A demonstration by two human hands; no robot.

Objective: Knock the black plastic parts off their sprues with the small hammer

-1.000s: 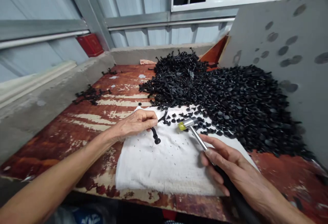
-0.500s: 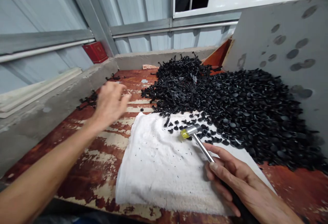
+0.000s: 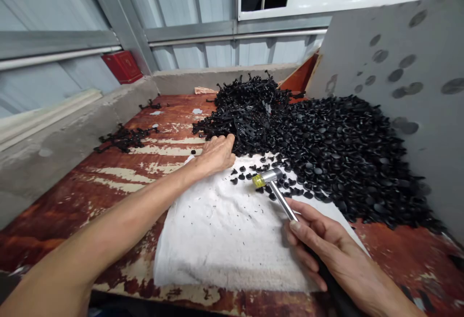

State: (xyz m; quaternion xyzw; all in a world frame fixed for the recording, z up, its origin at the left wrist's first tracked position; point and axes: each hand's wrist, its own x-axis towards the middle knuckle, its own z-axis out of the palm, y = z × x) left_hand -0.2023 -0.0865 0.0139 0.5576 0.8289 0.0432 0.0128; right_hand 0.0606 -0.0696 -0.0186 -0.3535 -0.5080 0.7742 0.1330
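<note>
From my head camera, my left hand (image 3: 216, 155) lies open and palm down at eleven o'clock, holding nothing, its fingertips at the edge of a heap of black plastic pieces (image 3: 326, 157) that spreads toward two o'clock. At four o'clock, my right hand (image 3: 324, 242) closes around the handle of a yellow-tipped metal hammer (image 3: 267, 178), whose head sits over a white towel (image 3: 221, 239) on a worn, red-painted wooden surface (image 3: 61, 225).

The left hand (image 3: 215, 155) lies open and palm down near the middle of the frame, fingers loosely together and pointing toward the upper right. Its forearm (image 3: 116, 225) stretches diagonally up from the lower left corner. The right hand (image 3: 321, 242) sits at the lower right, fingers curled closed in a grip, with its wrist (image 3: 362, 273) angling down toward the bottom edge.
</note>
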